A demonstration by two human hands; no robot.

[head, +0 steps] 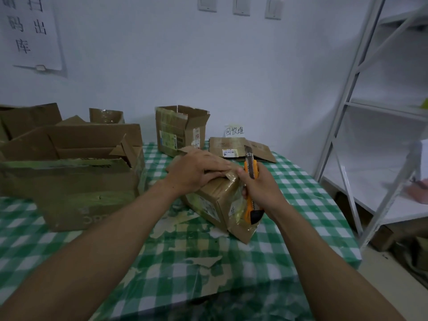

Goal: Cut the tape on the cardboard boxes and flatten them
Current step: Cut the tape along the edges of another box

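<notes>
A small taped cardboard box (216, 205) lies tilted in the middle of the green checked table (301, 205). My left hand (196, 170) presses flat on the box's top, fingers spread toward the right edge. My right hand (259, 188) grips an orange utility knife (251, 181) upright beside the box's right end, its blade out and pointing up and away. A large open box (76, 181) stands at the left. A medium open box (180, 130) stands behind. Flattened cardboard (240, 148) lies at the back right.
A paper sign (234, 130) with handwriting stands behind the flattened cardboard. More boxes (30, 119) sit at the far left. A white metal shelf rack (370, 126) stands close to the table's right side. The tablecloth's surface is torn and peeling near the front.
</notes>
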